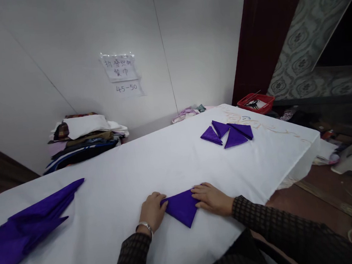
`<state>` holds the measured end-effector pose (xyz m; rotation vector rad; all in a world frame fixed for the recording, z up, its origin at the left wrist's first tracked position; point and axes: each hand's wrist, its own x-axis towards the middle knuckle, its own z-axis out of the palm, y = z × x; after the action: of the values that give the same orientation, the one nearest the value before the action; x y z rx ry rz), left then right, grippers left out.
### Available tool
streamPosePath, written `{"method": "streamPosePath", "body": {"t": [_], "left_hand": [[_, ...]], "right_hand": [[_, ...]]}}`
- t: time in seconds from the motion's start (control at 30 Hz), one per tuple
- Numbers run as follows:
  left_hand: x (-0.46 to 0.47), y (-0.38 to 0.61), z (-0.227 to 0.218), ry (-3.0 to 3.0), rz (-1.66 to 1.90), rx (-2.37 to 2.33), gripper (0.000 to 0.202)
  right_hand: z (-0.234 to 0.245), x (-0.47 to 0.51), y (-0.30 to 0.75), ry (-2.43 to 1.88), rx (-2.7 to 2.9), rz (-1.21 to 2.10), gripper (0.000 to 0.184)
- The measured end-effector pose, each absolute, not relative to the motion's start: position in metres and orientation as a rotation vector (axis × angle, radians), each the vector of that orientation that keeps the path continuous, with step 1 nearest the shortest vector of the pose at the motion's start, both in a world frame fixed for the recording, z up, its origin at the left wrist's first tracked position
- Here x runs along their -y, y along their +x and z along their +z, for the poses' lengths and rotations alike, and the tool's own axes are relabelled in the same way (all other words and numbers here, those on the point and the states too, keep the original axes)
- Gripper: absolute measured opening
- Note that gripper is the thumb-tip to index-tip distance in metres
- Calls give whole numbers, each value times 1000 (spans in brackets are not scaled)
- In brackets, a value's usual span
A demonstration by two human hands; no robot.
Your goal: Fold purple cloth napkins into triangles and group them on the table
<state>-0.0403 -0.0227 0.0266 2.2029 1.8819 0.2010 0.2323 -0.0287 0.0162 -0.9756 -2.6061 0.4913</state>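
A: Where's the piece?
B: Purple, roughly triangular folded fabric (pixel 181 207), lying on the white cloth-covered table (pixel 130 169). Clock centred there.
A: Fingers?
B: Left hand (pixel 153 211), 9 o'clock: thumb on the corner, can't tell if pinching. Right hand (pixel 214 199), 3 o'clock: fingers laid flat over the other corner, not clenched.
A: Handling?
B: Looks light, soft, hardly fragile; layers might slide. Best held at both corners, layers together.
A: Edges, room?
B: Table edge near at 4 to 5. Bare surface at 11 to 12. Four purple folded fabric triangles (pixel 235 138) at 1 to 2, crumpled purple fabric (pixel 21 236) at 9, both well apart.
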Motion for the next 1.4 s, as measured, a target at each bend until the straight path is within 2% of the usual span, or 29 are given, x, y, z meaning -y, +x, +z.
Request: {"method": "streamPosePath", "body": {"t": [0.13,0.37,0.57,0.77,0.9,1.07,1.27,1.4], "left_hand": [[13,-44,35,2088,87,-1845,22],[4,-46,37,1980,33,-1792,10],[12,-45,33,2013,186,-1763,4],[23,-52,24,1827,390,-1738,5],[18,-63,17,1717,565,-1829,19],[13,-70,10,1682,596,-1959,32],[17,-69,8,1682,588,-1989,37],[19,-66,9,1661,577,-2007,38]], "right_hand": [[25,17,225,-1144,2573,399,27],[33,1,220,-1367,2667,341,24],[43,-24,217,-1572,2760,592,29],[56,-46,208,-1552,2819,717,22],[63,-75,193,-1519,2754,721,25],[49,-101,174,-1570,2562,682,30],[27,-82,176,-1641,2342,602,55],[28,-49,169,-1467,2359,443,55]]}}
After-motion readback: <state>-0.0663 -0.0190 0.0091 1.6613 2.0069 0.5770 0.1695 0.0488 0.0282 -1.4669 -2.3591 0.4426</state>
